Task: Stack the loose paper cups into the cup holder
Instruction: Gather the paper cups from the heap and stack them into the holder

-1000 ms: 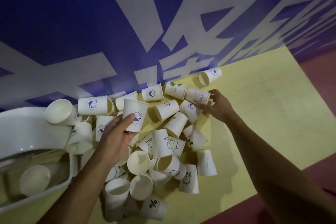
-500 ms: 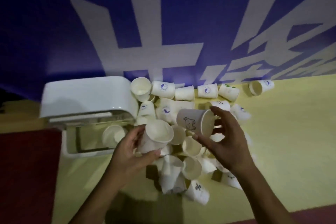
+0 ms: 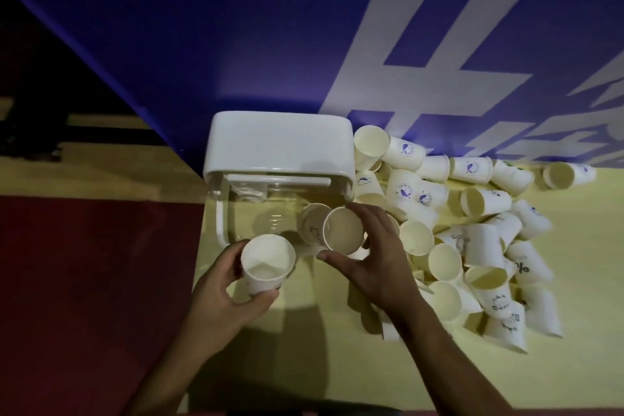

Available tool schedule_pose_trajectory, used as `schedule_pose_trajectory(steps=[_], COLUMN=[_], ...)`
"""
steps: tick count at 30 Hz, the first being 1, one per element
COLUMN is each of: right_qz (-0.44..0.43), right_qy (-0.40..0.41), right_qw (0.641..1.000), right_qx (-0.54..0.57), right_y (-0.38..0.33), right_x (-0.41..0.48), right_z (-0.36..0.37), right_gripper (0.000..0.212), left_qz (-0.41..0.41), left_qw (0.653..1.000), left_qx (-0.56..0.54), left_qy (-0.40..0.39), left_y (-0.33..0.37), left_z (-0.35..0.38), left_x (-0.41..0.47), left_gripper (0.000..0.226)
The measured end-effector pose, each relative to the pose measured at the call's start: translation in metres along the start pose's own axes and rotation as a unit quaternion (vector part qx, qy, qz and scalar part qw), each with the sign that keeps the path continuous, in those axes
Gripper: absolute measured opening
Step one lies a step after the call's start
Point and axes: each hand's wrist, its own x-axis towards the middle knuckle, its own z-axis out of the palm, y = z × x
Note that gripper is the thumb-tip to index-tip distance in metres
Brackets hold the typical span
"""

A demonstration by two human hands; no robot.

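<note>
Left hand (image 3: pixel 221 290) holds one paper cup (image 3: pixel 266 263) upright, mouth up, thumb and fingers wrapped round its wall, just in front of the cup holder (image 3: pixel 280 142). Right hand (image 3: pixel 378 260) has a second cup (image 3: pixel 342 235) tipped with its mouth toward the person. Thumb is below and fingers are over the top, clamped on the wall near the rim, at the open front of the holder's clear body. A third cup (image 3: pixel 309 218), small drawing on its side, lies just behind it, inside the holder as far as I can tell. The loose pile (image 3: pixel 479 246) sprawls over the yellow tabletop (image 3: pixel 337 375) right of the holder, cups on their sides and overlapping, back against the blue banner (image 3: pixel 236 27). These look featherlight and thin-walled and would likely dent under a squeeze; the rolled rim should be the stiff part. Best taken lightly round the upper wall, base left free to nest. A cup pushed in tilted may wedge.
</note>
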Motion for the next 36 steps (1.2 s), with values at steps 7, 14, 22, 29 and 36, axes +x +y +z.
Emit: schedule_pose_trajectory(steps=[7,14,22,29,36], right_qz=[0.010,-0.017,0.032,0.066,0.090], right_qy=[-0.013,-0.029,0.000,0.077,0.077], right_qw=[0.998,0.987,0.995,0.986,0.989], right_qx=[-0.052,-0.158,-0.090,0.135,0.084], right_y=[0.011,0.024,0.011,-0.044,-0.014], right_x=[0.014,0.030,0.018,-0.013,-0.002], right_z=[0.031,0.056,0.048,0.027,0.028], right_gripper=[0.087,0.085,0.057,0.034,0.042], left_qz=[0.004,0.018,0.027,0.088,0.087], left_qw=[1.000,1.000,0.997,0.988,0.978], left_qx=[-0.015,-0.001,0.074,0.126,0.191], left_qy=[-0.003,-0.006,0.017,0.009,-0.001], left_y=[-0.010,-0.010,-0.006,0.024,0.018], left_z=[-0.019,-0.021,-0.007,0.044,0.066], left_x=[-0.007,-0.002,0.021,0.065,0.086], left_gripper=[0.069,0.067,0.071,0.077,0.082])
